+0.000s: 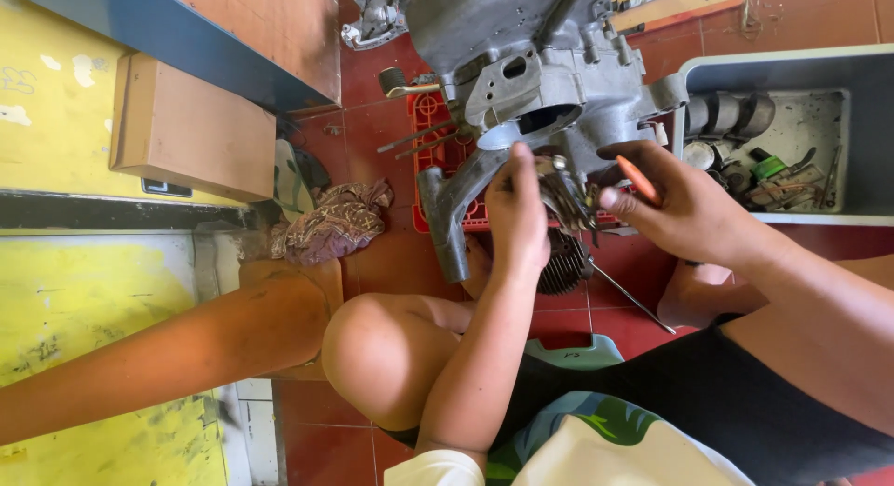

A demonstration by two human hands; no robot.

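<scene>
head-worn view, looking steeply down (close), over lap

Grey cast-metal engine casing (pixel 531 72) stands at 12 o'clock on a red plastic crate. A small dark metal part (pixel 563 193) sits at its lower edge, centre frame. An orange-handled tool (pixel 639 180) lies tilted at 2 o'clock from that part.

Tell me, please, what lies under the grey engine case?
Under the grey engine case a red plastic crate shows, standing on the red tile floor. The case and both hands, left hand and right hand, cover most of the crate.
</scene>
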